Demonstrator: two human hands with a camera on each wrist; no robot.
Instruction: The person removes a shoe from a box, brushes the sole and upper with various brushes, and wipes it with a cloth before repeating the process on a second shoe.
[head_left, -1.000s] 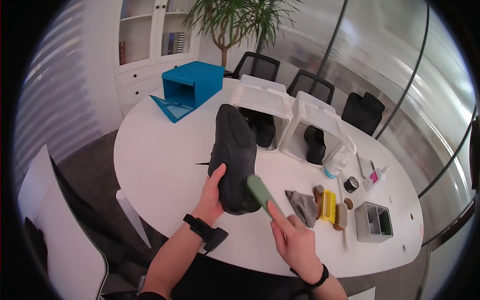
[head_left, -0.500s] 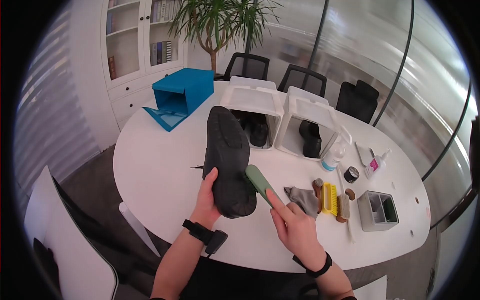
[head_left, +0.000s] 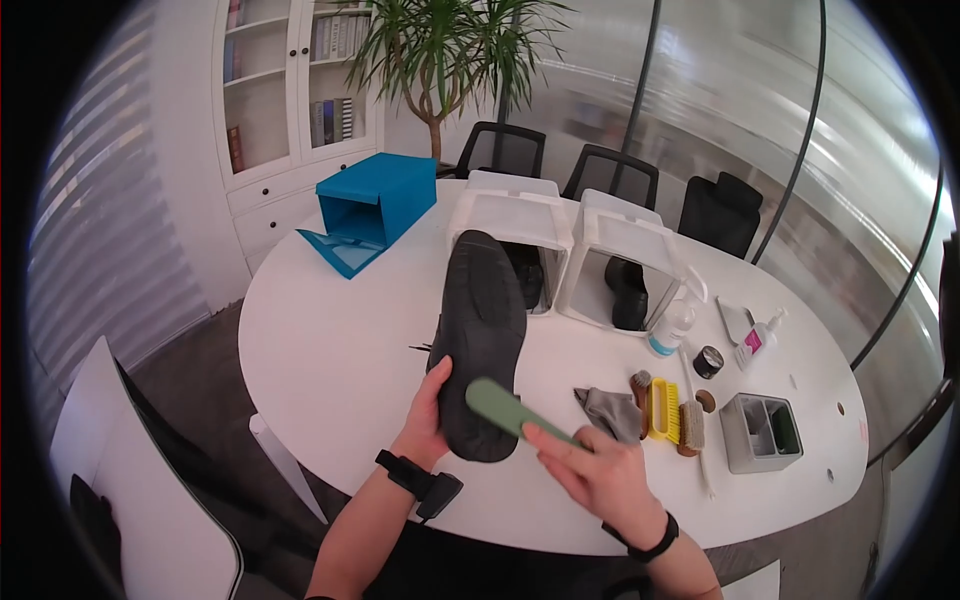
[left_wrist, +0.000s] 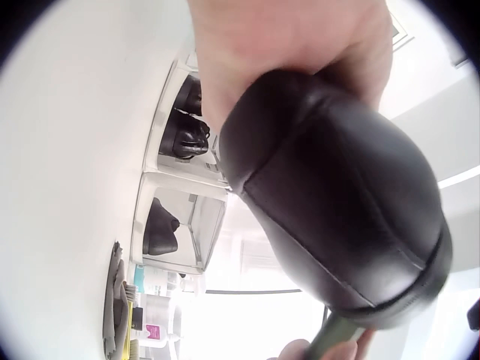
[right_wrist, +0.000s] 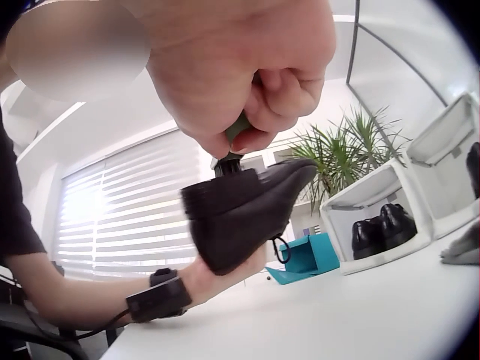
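A black lace-up shoe is held above the table, its sole facing up toward the head view. My left hand grips it from the left side, thumb along the sole's edge. The left wrist view shows the shoe's smooth leather heel close up under the hand. My right hand holds a green-handled brush over the heel end of the sole. Dark bristles meet the heel in the right wrist view, below the curled fingers of the right hand.
Behind are a blue box and two white boxes with black shoes inside. To the right lie a grey cloth, a yellow brush, other brushes, a spray bottle, a black jar, a pump bottle and a grey divided container.
The brush has moved left from the sole's right edge to across the heel, and its handle lies flatter. The left hand keeps its grip on the shoe. The head view has shifted slightly.
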